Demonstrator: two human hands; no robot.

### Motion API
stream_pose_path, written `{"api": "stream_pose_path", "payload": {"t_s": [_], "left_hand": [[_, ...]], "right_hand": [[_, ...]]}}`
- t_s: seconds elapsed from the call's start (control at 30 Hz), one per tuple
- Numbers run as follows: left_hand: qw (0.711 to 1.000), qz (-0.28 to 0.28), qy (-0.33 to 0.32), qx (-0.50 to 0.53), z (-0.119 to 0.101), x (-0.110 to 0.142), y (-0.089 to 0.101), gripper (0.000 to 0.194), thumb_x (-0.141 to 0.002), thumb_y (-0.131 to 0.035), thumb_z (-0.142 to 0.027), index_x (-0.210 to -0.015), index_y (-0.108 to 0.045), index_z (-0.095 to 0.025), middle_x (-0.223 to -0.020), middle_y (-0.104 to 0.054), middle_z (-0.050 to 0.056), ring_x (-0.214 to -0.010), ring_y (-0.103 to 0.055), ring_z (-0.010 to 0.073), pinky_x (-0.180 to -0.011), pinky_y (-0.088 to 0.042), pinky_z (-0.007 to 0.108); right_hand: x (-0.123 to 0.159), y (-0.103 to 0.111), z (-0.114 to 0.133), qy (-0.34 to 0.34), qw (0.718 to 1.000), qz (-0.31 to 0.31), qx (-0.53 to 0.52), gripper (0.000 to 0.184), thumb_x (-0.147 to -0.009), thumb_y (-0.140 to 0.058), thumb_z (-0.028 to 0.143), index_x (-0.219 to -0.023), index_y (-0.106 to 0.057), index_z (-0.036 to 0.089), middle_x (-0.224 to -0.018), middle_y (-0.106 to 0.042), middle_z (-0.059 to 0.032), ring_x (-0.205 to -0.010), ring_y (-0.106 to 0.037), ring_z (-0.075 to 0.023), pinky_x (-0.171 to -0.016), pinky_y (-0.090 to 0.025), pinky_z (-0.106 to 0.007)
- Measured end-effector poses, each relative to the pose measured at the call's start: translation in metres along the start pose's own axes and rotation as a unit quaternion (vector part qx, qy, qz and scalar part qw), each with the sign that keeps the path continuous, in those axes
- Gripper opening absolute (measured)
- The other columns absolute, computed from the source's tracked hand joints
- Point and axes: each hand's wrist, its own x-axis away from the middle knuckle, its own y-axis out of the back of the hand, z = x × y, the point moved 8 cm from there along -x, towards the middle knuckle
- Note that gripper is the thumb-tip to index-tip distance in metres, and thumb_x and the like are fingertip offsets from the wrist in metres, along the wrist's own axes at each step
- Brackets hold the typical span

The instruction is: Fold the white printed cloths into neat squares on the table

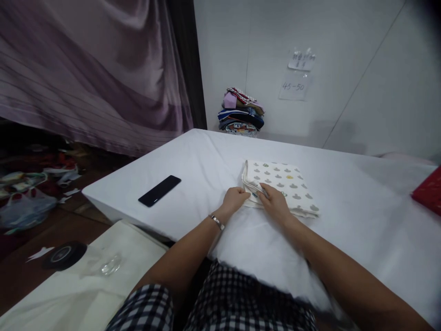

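**On a white-covered table (206, 156), both hands worked at one corner of a folded cloth (284, 180)**

A pale wall (262, 46) closed off the far side, with two paper notes (293, 88) fixed to it and a mauve curtain (113, 55) hanging at the left. A stack of folded fabrics (241, 112) stood by the wall, past the table's far edge. A dark phone (159, 191) lay on the table, well to the left of the hands, and something red (429, 191) sat at the far right.

The folded cloth, cream with mostly grey motifs, lay on the table just forward of the hands and largely to their right. Its longer axis ran left to right, the right end slanting slightly nearer. The left hand (236, 198) was at the near left corner; the right hand (274, 201), closer to the cloth's middle, reached over the near edge.

The left hand was closed, pinching the corner between thumb and forefinger. The right hand curled inward, gripping the layered edge with thumb and fingers. The fingers covered the pinch, so how many layers each held could not be made out. The left forearm (188, 246), with a bracelet (217, 222) at the wrist, and the right forearm (337, 262) converged from either side.
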Motion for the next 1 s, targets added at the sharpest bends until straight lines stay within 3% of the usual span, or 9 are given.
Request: {"api": "stream_pose_path", "payload": {"t_s": [0.3,0.6,0.83,1.0], "left_hand": [[0.982,0.057,0.052,0.173,0.001,0.009,-0.007,0.025,-0.063,-0.065,-0.038,-0.057,-0.054,-0.016,-0.050,-0.046,-0.005,-0.050,-0.040,0.0078,-0.048,-0.030,0.021],[0.963,0.118,0.070,0.232,-0.009,0.018,-0.010,0.031,-0.069,-0.062,-0.035,-0.051,-0.043,-0.017,-0.044,-0.034,-0.007,-0.040,-0.025,0.0039,-0.040,-0.015,0.021],[0.960,0.098,0.093,0.244,-0.002,0.015,-0.012,0.024,-0.068,-0.059,-0.023,-0.051,-0.043,-0.017,-0.042,-0.036,-0.007,-0.039,-0.026,0.0040,-0.039,-0.014,0.021],[0.955,0.117,0.097,0.253,-0.003,0.017,-0.011,0.023,-0.065,-0.056,-0.016,-0.049,-0.039,-0.017,-0.043,-0.034,-0.007,-0.039,-0.025,0.0034,-0.040,-0.012,0.021]], "right_hand": [[0.003,-0.005,0.005,0.012,0.999,0.028,0.034,0.031,-0.085,-0.049,0.030,-0.112,-0.061,0.020,-0.107,-0.067,-0.0084,-0.098,-0.060,-0.0235,-0.084,-0.048,-0.038],[0.003,-0.008,0.007,0.008,0.997,0.053,0.060,0.030,-0.085,-0.050,0.031,-0.111,-0.061,0.020,-0.104,-0.067,-0.0076,-0.096,-0.060,-0.0230,-0.082,-0.048,-0.036],[0.003,-0.005,0.009,0.009,0.999,0.050,0.013,0.030,-0.084,-0.051,0.036,-0.107,-0.063,0.021,-0.103,-0.068,-0.0067,-0.095,-0.060,-0.0228,-0.082,-0.046,-0.035],[0.000,0.002,0.002,-0.034,0.995,0.043,-0.083,0.027,-0.086,-0.047,0.039,-0.095,-0.065,0.021,-0.086,-0.069,-0.0028,-0.075,-0.060,-0.0184,-0.068,-0.045,-0.029]]}}
